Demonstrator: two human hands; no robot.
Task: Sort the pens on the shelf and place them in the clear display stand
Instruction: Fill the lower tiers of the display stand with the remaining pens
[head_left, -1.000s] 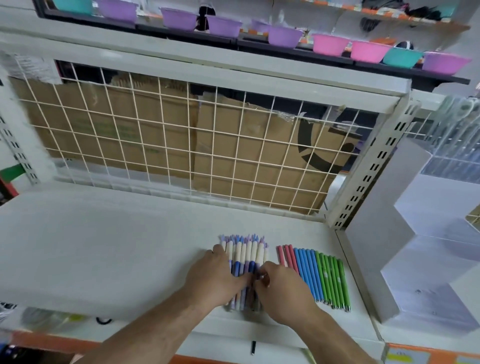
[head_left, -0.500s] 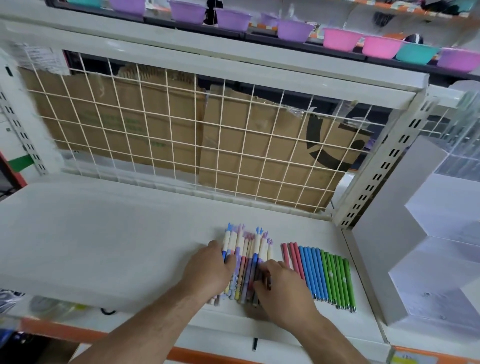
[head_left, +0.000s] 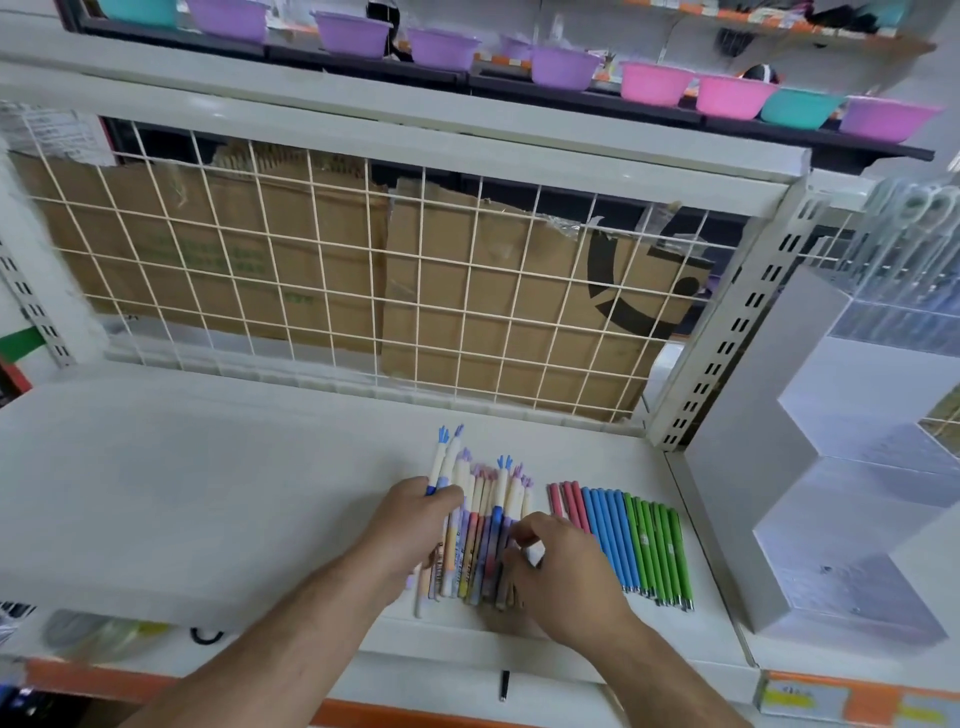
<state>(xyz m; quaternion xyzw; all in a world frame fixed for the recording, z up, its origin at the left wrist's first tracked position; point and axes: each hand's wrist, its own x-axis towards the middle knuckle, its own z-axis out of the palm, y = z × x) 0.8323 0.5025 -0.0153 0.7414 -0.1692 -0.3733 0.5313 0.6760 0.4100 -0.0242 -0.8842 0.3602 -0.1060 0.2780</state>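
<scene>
A bunch of cream pens with blue, purple and pink tufted caps lies on the white shelf. My left hand grips the bunch's left side, fingers curled round a few blue-capped pens that stick out farther back. My right hand rests on the bunch's right side with bent fingertips pinching at the pens. To the right lies a neat row of plain pens: pink, then blue, then green. A clear stepped display stand stands at the far right.
A white wire grid with cardboard behind it closes the back of the shelf. A slotted upright post stands between shelf and stand. Coloured bowls line a higher shelf. One dark pen lies on the ledge below.
The bunch has fanned out; my left hand has pushed a few blue-capped pens farther back. My right hand slid slightly right along the pens. The camera drew closer.
</scene>
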